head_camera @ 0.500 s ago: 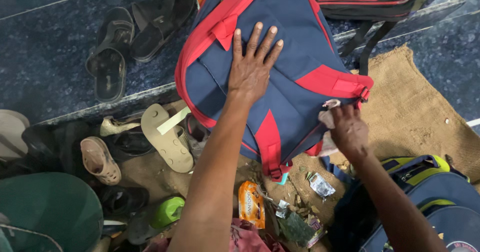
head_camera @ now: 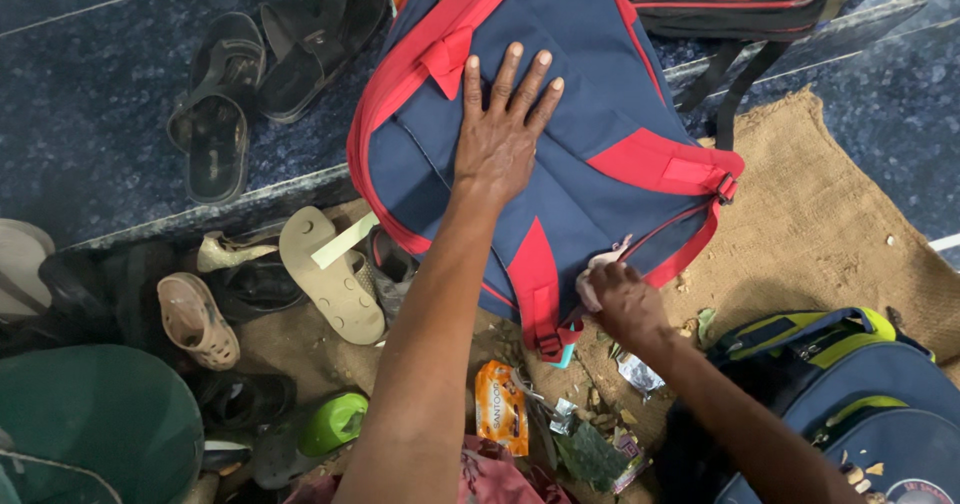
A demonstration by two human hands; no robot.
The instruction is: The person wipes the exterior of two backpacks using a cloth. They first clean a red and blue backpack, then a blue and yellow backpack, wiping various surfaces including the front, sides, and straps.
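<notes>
Under the left hand (head_camera: pixel 500 134) lies a big blue and red backpack (head_camera: pixel 560 164). The fingers are spread wide and flat, holding nothing, pressing on the middle of the bag. At about four o'clock from that hand, the right hand (head_camera: pixel 622 302) is curled tight around a small pale cloth (head_camera: pixel 600 269) and pushes it against the bag's lower edge, near a red strap. The bag rests on a dark stone step with its bottom end over a brown sack mat (head_camera: pixel 830 224).

To do this well, I think the flat hand should keep the bag from sliding while the cloth hand rubs in short strokes along the seam.

At nine o'clock from the bag sit sandals (head_camera: pixel 330 269) and little shoes. At six o'clock lie an orange wrapper (head_camera: pixel 500 406) and bits of litter. Another blue bag (head_camera: pixel 860 404) at five o'clock is cut off by the edge. The cloth is mostly hidden in the fist, so its size is hard to tell.
</notes>
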